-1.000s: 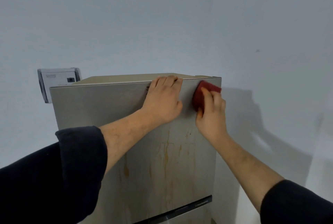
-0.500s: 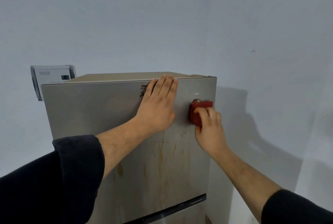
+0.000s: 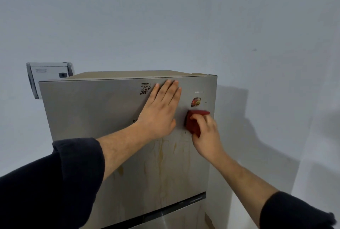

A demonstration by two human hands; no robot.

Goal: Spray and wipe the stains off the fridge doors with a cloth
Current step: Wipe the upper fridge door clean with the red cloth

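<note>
Right hand (image 3: 206,133) clenched on soft red cloth (image 3: 193,122), pressed to upper fridge door (image 3: 92,111); left hand (image 3: 160,111) flat, released. Looks squashy, best gripped bunched.

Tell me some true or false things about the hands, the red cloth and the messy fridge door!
1. The right hand presses a red cloth against the fridge door. True.
2. The left hand holds a spray bottle. False: it lies flat and open on the door, holding nothing.
3. Brownish drip stains run down the door below the hands. True.
4. The cloth is covering the small round sticker. False: the sticker shows just above the cloth.
5. The fridge door is wide open. False: it is shut.
</note>
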